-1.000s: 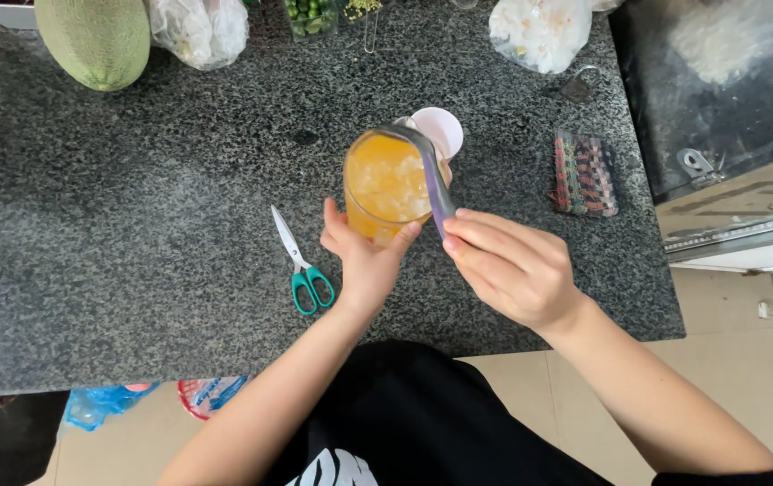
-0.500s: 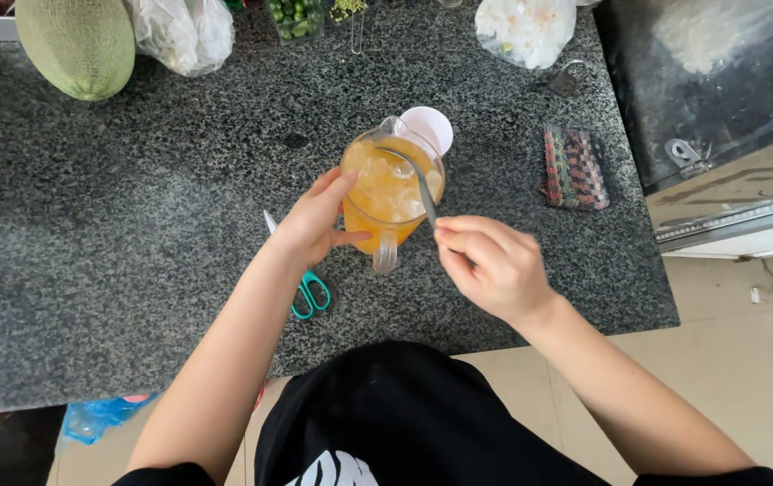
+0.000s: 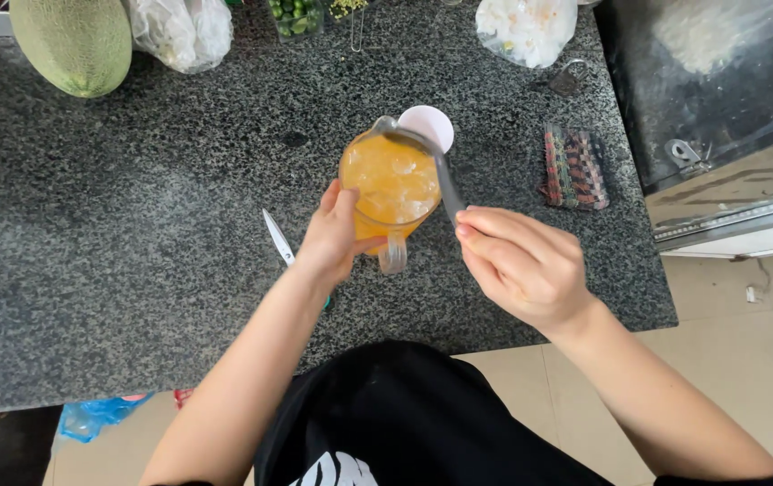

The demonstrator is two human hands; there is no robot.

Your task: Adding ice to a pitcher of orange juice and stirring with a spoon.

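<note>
Orange liquid with pale lumps of ice fills a clear plastic measuring jug (image 3: pixel 390 184), which stands on the speckled dark granite counter (image 3: pixel 134 225) near its front edge, its handle turned toward the person. The left hand (image 3: pixel 332 236) is wrapped against the jug's near left side, thumb and fingers pressed to the wall, steadying it. The right hand (image 3: pixel 523 263) pinches the end of a long grey spoon (image 3: pixel 436 166); the fingers are closed firmly on the handle, and the spoon arches over the jug's rim, its bowl end resting at the far edge of the jug. Whether the bowl dips into the drink I cannot tell from here.

Just behind the jug, touching or nearly touching its far rim, sits a small round white lid (image 3: pixel 429 124). A pair of scissors (image 3: pixel 278 238) lies on the counter left of the left wrist, the steel blades pointing away and the handles hidden under the forearm. To the right of the jug, well apart from it, lies a small woven pouch with a multicoloured pattern (image 3: pixel 574 167). Along the back of the counter there is a pale green melon (image 3: pixel 76 40) at the far left, a crumpled clear plastic bag (image 3: pixel 179 31) beside it, a tub of green vegetables (image 3: pixel 294 15) and another white plastic bag (image 3: pixel 526 27) further right. A dark stove top (image 3: pixel 719 99) adjoins the counter on the right.
</note>
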